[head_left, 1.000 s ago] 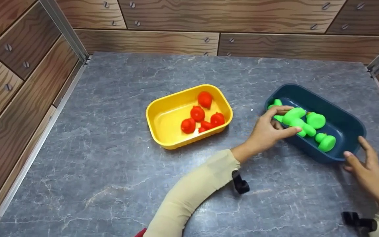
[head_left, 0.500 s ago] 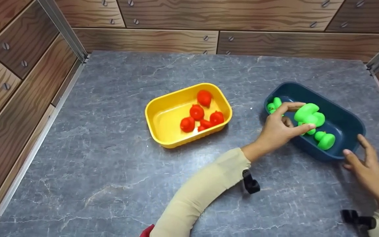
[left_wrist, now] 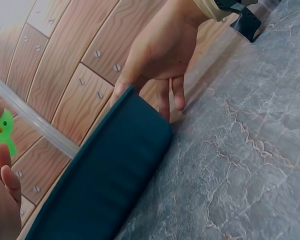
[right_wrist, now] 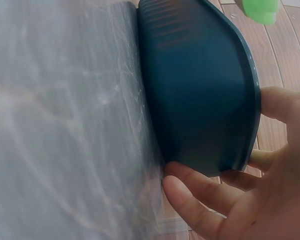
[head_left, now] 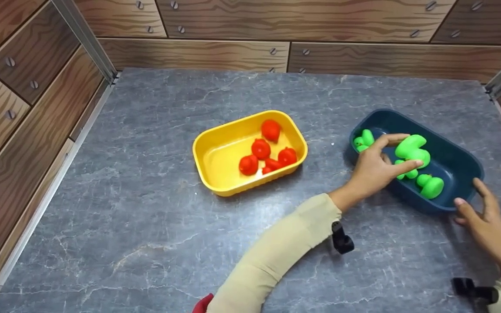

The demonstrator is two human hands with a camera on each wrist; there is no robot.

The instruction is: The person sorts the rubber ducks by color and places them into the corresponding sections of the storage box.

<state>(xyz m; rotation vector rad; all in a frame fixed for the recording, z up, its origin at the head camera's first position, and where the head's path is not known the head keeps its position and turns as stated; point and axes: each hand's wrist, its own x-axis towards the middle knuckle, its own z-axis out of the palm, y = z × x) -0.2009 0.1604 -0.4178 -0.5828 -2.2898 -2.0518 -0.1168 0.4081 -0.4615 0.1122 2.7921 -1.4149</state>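
Note:
My left hand pinches a green rubber duck between thumb and fingertips, over the dark blue tub. In the left wrist view the duck shows its orange beak and eye. Several more green ducks lie in that tub, one near its front side and others at its left end, partly behind my left hand. My right hand holds the tub's near right corner, thumb and fingers on either side of it. The right wrist view shows the fingers against the tub's outer wall.
A yellow tub with several red rubber toys stands left of the blue one on the grey marbled table. Wood-patterned panels wall off the back and left side.
My left hand has moved right over the blue tub with the held duck, uncovering ducks at the tub's left end. My right hand stays at the corner.

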